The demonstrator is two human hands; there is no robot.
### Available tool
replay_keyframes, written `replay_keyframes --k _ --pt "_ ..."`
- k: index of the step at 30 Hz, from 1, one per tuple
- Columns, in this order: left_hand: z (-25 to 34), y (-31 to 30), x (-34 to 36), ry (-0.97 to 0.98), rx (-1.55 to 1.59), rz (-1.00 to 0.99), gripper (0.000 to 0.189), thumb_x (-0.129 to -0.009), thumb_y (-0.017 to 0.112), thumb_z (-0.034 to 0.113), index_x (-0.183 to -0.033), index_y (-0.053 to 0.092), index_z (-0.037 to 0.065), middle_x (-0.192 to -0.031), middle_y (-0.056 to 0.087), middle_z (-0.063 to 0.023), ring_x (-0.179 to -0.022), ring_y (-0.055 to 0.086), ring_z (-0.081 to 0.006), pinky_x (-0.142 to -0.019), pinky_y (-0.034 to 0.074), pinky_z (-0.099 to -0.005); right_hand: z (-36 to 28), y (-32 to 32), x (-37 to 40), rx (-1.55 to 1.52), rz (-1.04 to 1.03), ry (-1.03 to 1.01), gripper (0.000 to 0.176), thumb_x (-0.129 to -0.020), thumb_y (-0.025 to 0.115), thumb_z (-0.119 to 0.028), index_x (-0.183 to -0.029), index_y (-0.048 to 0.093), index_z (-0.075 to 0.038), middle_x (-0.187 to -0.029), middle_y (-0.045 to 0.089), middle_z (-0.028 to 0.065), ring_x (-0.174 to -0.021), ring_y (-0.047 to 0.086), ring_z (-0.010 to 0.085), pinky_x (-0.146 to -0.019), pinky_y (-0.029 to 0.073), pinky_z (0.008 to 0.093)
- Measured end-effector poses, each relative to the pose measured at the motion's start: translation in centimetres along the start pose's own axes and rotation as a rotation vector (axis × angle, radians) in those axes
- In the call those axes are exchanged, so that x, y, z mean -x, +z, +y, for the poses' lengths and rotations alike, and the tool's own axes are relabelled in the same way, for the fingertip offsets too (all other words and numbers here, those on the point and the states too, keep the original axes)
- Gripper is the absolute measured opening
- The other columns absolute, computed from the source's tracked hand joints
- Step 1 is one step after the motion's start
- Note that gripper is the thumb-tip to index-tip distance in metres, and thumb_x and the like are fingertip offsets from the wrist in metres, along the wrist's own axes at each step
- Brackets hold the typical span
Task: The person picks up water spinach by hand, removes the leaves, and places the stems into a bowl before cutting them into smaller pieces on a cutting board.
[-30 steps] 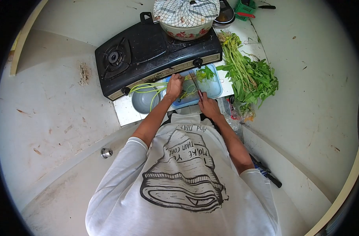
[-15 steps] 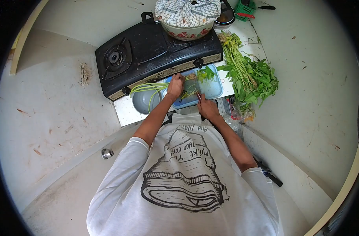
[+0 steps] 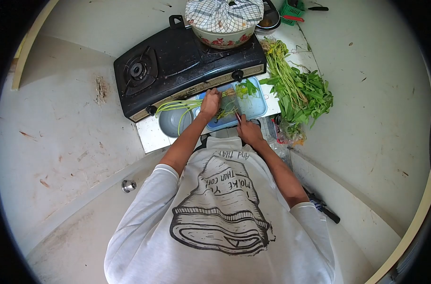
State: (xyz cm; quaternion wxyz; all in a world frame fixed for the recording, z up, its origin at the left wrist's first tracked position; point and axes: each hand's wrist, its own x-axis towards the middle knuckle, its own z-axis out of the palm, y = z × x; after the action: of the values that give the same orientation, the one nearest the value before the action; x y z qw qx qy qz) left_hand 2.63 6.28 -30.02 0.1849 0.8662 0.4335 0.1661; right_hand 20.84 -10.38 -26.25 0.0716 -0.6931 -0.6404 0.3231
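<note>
My left hand point(image 3: 209, 104) grips a bunch of green stalks point(image 3: 182, 105) and holds them down across the blue cutting board point(image 3: 253, 106). The stalk ends trail left over a grey bowl point(image 3: 174, 122), and the leafy tips point(image 3: 246, 88) lie on the board. My right hand point(image 3: 248, 131) is closed on a knife handle point(image 3: 238, 117) at the board's near edge. The blade is largely hidden by the stalks and by my hand.
A black two-burner gas stove point(image 3: 177, 64) sits just behind the board, with a floral pot point(image 3: 223, 35) under a checked cloth point(image 3: 223, 13). A pile of leafy greens point(image 3: 298, 90) lies to the right. A green basket point(image 3: 293, 12) stands at the back.
My right hand has drawn the knife back toward me, from across the board to its near edge. My left hand stays on the stalks.
</note>
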Motion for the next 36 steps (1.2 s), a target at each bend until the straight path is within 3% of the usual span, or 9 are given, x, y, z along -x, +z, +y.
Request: replay_keyframes --k 14,26,31,36 --pt "0.1 -0.3 -0.1 -0.005 -0.075 -0.069 0.022 -0.084 0.064 0.007 -0.104 0.073 0.004 -0.1 0.068 -0.019 -0.099 0.064 -0.0397 -0.085 0.056 -0.0484 -1.4 1.3 -1.4 0.057 0.032 -0.013 0.038 -0.098 0.052 -0.026 -0.113 0.046 0.008 -0.076 0.071 0.0289 -0.069 0.071 0.0474 -0.063 0.059 0.0558" --pt "-0.1 -0.2 -0.3 0.008 -0.112 -0.126 0.025 -0.075 0.067 0.005 -0.1 0.07 0.003 -0.101 0.069 -0.0169 -0.102 0.064 -0.0394 -0.087 0.056 -0.0483 -4.6 -1.0 -2.4 0.026 -0.138 0.094 0.032 -0.096 0.049 -0.015 -0.116 0.047 0.01 -0.099 0.073 0.0332 -0.096 0.074 0.0464 -0.087 0.059 0.0523" --pt "0.1 -0.3 -0.3 0.018 -0.11 -0.138 0.02 -0.074 0.068 0.005 -0.094 0.068 0.004 -0.104 0.068 -0.0167 -0.103 0.064 -0.0396 -0.088 0.056 -0.0491 -4.4 -0.9 -3.1 0.045 -0.125 0.076 0.036 -0.097 0.05 -0.019 -0.116 0.047 0.012 -0.1 0.072 0.0335 -0.096 0.073 0.0469 -0.087 0.059 0.0524" --pt "0.7 -1.0 -0.2 -0.018 -0.075 -0.136 0.023 -0.076 0.067 0.003 -0.099 0.068 0.004 -0.104 0.069 -0.0176 -0.106 0.064 -0.0404 -0.087 0.056 -0.0501 -3.9 -0.2 -3.9 0.027 -0.114 0.087 0.039 -0.097 0.052 -0.022 -0.114 0.048 0.012 -0.1 0.072 0.0331 -0.096 0.073 0.0465 -0.086 0.059 0.053"
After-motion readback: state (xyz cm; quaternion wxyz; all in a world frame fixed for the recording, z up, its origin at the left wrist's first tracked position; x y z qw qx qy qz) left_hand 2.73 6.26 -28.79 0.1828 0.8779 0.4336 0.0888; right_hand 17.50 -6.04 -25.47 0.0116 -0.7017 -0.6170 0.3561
